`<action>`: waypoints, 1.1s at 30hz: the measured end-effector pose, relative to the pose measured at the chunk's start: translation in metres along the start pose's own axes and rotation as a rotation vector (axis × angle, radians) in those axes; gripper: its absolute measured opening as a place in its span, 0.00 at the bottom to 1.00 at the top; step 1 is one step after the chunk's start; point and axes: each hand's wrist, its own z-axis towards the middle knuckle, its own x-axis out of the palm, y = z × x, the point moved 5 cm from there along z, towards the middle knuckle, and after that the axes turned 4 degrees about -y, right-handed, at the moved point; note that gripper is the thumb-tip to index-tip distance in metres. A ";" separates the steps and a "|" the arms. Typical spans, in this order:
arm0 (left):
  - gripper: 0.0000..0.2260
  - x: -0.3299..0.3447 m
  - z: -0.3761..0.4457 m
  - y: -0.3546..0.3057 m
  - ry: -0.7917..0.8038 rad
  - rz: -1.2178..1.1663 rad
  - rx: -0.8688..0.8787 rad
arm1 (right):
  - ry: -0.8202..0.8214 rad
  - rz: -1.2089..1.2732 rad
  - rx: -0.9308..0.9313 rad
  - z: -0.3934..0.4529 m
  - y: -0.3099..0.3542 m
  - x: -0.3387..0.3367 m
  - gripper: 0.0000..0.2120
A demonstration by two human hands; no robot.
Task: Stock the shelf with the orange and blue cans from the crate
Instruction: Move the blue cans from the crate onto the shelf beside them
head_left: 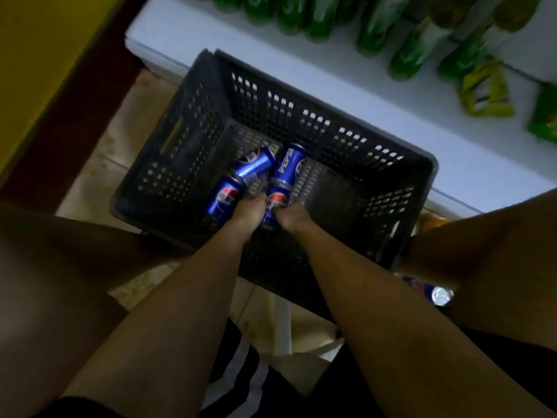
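Left hand and right hand deep in crate, both gripping one blue can

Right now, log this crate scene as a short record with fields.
crate: dark perforated crate on the floor by the white shelf
cans in crate: four blue cans lying on their sides; no orange ones visible
left hand: left hand down among the cans; grip unclear
right hand: right hand beside the nearest blue can; grip unclear
shelf: green bottles
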 end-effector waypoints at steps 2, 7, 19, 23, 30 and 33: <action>0.23 0.008 0.019 0.009 -0.008 0.011 0.001 | -0.049 0.171 0.086 0.021 -0.004 0.015 0.30; 0.20 0.017 0.043 0.023 -0.057 -0.001 -0.044 | -0.130 0.376 0.254 0.073 -0.029 0.051 0.46; 0.19 0.019 0.047 0.023 -0.067 0.099 -0.043 | -0.110 0.337 0.192 0.056 -0.030 0.027 0.36; 0.19 0.014 0.027 0.016 -0.075 0.153 0.034 | -0.147 0.381 0.093 0.033 -0.032 0.002 0.34; 0.16 0.006 -0.029 -0.045 -0.088 0.175 0.301 | -0.165 0.453 -0.154 -0.014 -0.009 -0.057 0.27; 0.12 -0.005 -0.062 -0.093 -0.165 0.174 0.462 | -0.194 0.472 -0.304 -0.045 0.019 -0.096 0.27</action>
